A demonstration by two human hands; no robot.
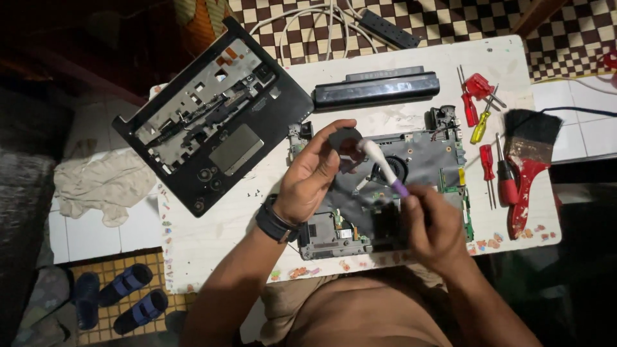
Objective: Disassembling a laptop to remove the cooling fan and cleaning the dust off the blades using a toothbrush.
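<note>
We see the white counter (212,225) carrying a black laptop shell (212,119) at upper left and a bare circuit board (411,186) near the middle. Above that board our left hand (308,177) pinches a dark round part (345,142), while our right hand (434,225) closes its grip on a white brush (382,166) touching the part.

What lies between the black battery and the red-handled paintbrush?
Head view: red and yellow screwdrivers lie on the table between the battery and the paintbrush.
</note>
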